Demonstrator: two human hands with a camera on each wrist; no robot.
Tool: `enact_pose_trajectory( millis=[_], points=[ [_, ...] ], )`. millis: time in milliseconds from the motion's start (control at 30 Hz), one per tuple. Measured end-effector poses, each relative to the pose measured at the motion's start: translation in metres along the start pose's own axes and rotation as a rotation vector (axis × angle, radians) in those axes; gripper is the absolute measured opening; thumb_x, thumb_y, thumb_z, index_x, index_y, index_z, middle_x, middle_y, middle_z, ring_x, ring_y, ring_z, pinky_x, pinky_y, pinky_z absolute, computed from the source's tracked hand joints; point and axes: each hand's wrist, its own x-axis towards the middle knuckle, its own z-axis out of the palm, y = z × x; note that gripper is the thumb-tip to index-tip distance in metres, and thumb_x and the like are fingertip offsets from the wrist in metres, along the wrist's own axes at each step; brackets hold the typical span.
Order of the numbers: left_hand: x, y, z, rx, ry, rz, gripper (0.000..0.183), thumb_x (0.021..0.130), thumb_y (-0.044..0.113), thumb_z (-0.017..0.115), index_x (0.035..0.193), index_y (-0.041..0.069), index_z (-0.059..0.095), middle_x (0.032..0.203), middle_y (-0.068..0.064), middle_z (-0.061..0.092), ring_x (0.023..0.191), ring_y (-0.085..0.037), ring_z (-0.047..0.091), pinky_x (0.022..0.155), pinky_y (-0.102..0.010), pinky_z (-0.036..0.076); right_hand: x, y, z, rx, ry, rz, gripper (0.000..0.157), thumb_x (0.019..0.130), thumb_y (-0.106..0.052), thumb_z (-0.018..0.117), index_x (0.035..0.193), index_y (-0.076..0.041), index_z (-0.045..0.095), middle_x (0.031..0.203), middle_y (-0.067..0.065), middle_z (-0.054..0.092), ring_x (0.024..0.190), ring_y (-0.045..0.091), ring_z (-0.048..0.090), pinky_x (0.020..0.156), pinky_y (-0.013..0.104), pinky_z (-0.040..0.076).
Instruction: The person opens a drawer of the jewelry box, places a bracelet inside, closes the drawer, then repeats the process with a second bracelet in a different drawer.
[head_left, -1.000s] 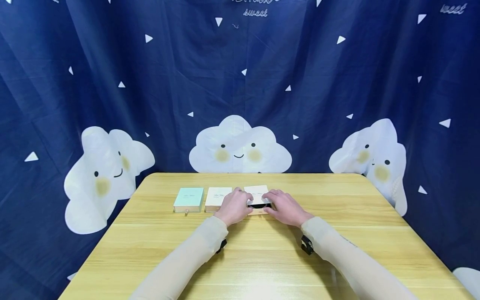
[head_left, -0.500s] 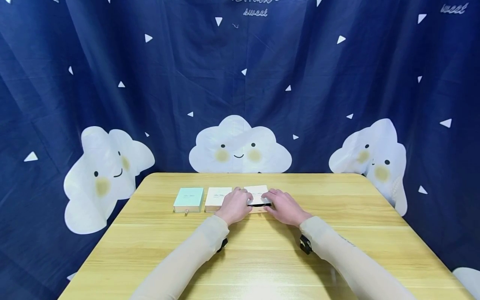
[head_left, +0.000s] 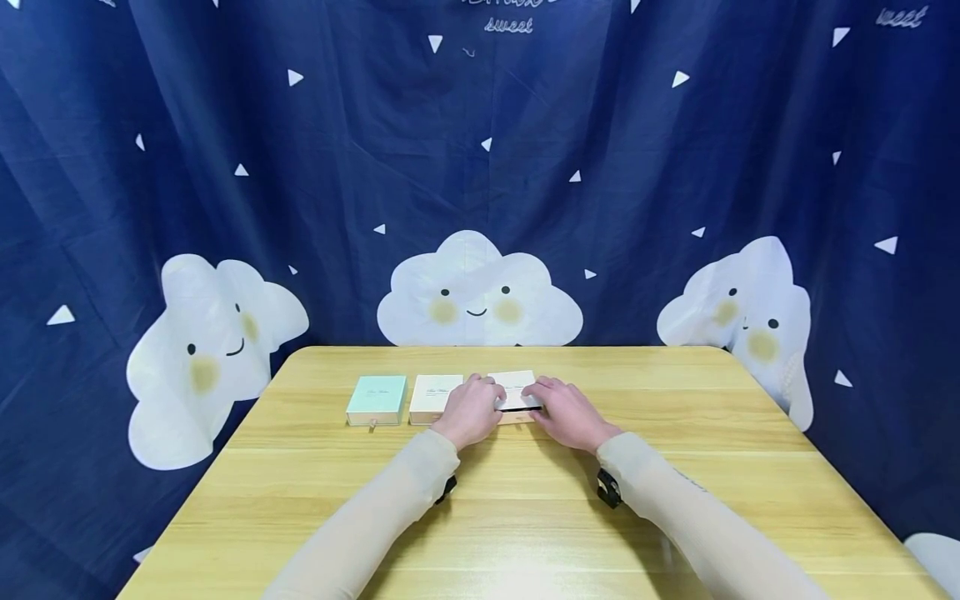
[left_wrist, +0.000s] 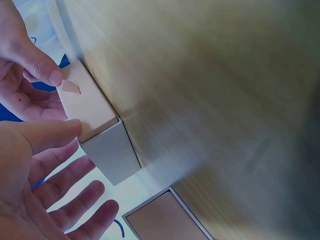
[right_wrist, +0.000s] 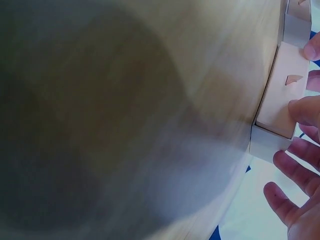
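Note:
A white drawer box [head_left: 516,382] with a pale pink drawer [left_wrist: 88,104] stands at the right end of a row of three. My left hand [head_left: 473,412] holds its left side, thumb against the drawer front and index finger over the top. At the opposite side my right hand [head_left: 570,414] holds it the same way. The other fingers spread loosely beside the box in the wrist views. A small pull tab [right_wrist: 293,79] sticks out of the drawer front. Between sleeve and drawer front, a narrow dark gap shows in the head view.
To the left are another white drawer box [head_left: 435,393], partly behind my left hand, and a mint green drawer box [head_left: 378,396] with a pull tab. All stand on a wooden table [head_left: 480,517]. A dark blue curtain [head_left: 480,167] with clouds hangs behind it.
The drawer has slid away from me into its sleeve, and the dark opening has narrowed to a thin strip. Both thumbs moved in with it; the other boxes stayed put.

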Motion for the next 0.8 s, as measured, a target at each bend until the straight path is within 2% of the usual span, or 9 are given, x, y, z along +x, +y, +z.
enact_pose_trajectory(
  millis=[333, 800],
  points=[
    [0.0007, -0.0011, 0.0020, 0.005, 0.009, -0.003, 0.021, 0.088, 0.013, 0.070, 0.108, 0.016, 0.077, 0.106, 0.001, 0.071, 0.100, -0.020, 0.061, 0.080, -0.039, 0.056, 0.0011, 0.0003, 0.0019, -0.003, 0.019, -0.002, 0.031, 0.085, -0.006, 0.076, 0.115, -0.009, 0.070, 0.106, 0.004, 0.067, 0.096, 0.023, 0.064, 0.078, 0.043, 0.054],
    [0.0014, 0.0005, 0.0014, 0.016, 0.008, -0.007, 0.024, 0.089, 0.009, 0.068, 0.110, 0.016, 0.077, 0.109, 0.001, 0.071, 0.102, -0.021, 0.062, 0.083, -0.039, 0.056, 0.0034, 0.0009, 0.0051, -0.017, 0.035, 0.007, 0.028, 0.086, -0.004, 0.074, 0.113, -0.011, 0.071, 0.104, 0.001, 0.067, 0.097, 0.022, 0.065, 0.079, 0.043, 0.055]
  ],
)
